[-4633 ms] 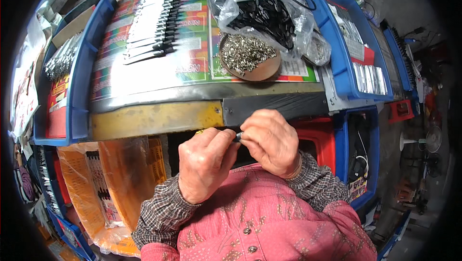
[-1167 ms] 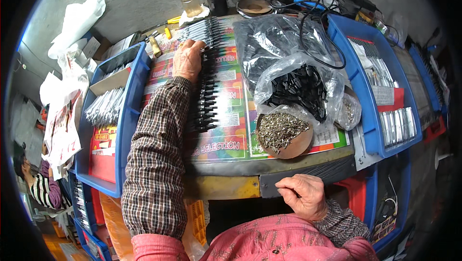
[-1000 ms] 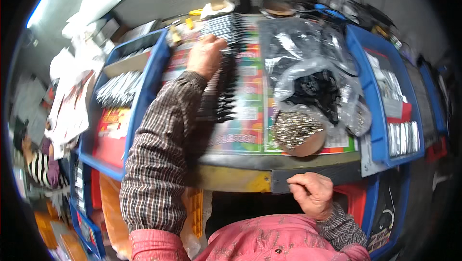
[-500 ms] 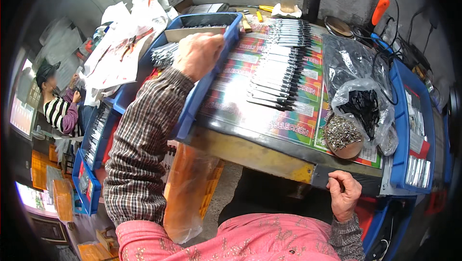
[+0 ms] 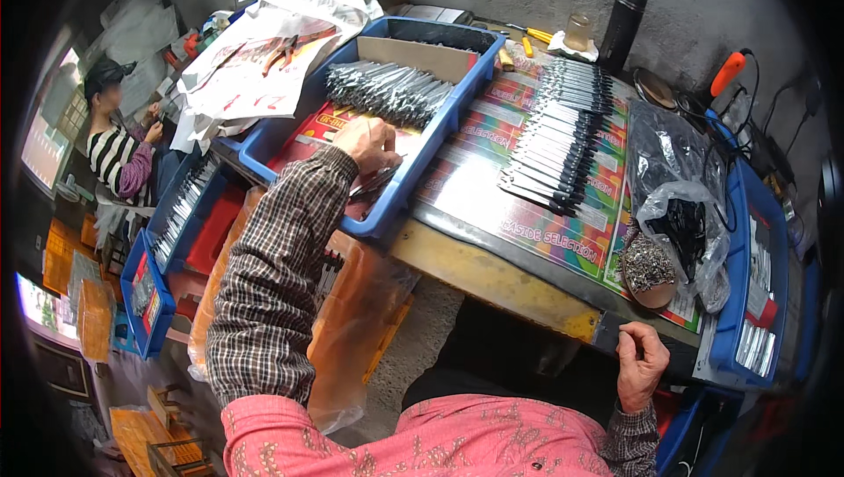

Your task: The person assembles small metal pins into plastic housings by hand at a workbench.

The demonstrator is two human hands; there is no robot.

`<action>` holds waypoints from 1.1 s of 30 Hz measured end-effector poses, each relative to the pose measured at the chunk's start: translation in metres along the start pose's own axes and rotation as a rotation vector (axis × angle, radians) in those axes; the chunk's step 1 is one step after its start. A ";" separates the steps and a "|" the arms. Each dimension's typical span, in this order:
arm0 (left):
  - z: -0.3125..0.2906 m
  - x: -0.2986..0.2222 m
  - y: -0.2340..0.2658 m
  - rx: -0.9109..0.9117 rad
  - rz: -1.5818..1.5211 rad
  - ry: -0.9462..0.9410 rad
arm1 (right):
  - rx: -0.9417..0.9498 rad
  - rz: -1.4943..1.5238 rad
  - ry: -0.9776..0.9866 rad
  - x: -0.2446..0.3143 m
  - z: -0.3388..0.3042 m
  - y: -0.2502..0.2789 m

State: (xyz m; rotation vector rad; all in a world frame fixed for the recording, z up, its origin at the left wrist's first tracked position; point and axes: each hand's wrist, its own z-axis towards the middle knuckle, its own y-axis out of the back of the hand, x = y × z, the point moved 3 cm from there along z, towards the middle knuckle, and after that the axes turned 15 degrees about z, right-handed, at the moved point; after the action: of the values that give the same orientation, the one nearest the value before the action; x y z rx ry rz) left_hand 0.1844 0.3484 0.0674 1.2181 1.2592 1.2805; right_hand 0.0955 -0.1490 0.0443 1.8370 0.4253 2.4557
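My left hand (image 5: 367, 145) is down inside a long blue tray (image 5: 403, 194), fingers bent and closed over its near end. Beneath the fingertips lie a few dark slim pieces (image 5: 376, 185); whether any is pinched is hidden. Farther back in that tray is a thick pile of slim silver-and-black metal pieces (image 5: 387, 90), in front of a cardboard divider (image 5: 420, 55). Beside the table's front edge my right hand (image 5: 642, 365) is curled closed, with nothing visible in it. Similar slim pieces (image 5: 554, 152) lie in an overlapping row on the colourful printed table cover (image 5: 466, 187).
At the right are a container of small shiny metal parts (image 5: 649, 266), a plastic bag (image 5: 694, 222) and another blue tray (image 5: 725, 349). A black flask (image 5: 622, 27) and a glass jar (image 5: 578, 31) stand behind. Red-handled pliers (image 5: 281, 53) lie on paper at left. Another person (image 5: 123, 138) sits far left.
My left hand has come down and nearer, from above the pile to the tray's near end, uncovering the pile. The view has shifted left. My right hand stays curled by the table edge.
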 end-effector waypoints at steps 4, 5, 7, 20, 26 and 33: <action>-0.003 -0.001 0.000 -0.049 -0.009 -0.017 | -0.027 -0.017 -0.015 0.000 -0.001 0.000; -0.005 -0.002 0.002 -0.053 -0.004 -0.006 | -0.036 -0.017 -0.013 0.000 -0.001 0.000; -0.008 -0.001 0.003 -0.041 -0.020 -0.039 | -0.032 -0.024 -0.005 -0.001 -0.001 0.001; -0.011 0.000 0.002 -0.043 0.113 0.137 | -0.013 -0.053 0.120 0.002 -0.001 -0.001; -0.010 -0.001 0.003 -0.019 0.224 0.232 | -0.019 -0.042 0.036 0.002 -0.001 0.000; 0.004 -0.007 0.011 -0.080 0.175 0.140 | -0.006 -0.129 0.066 0.003 0.002 -0.004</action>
State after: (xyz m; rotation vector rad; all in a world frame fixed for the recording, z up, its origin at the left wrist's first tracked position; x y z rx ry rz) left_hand 0.1891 0.3410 0.0780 1.2201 1.2079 1.5514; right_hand 0.0962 -0.1442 0.0466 1.6741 0.5214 2.4334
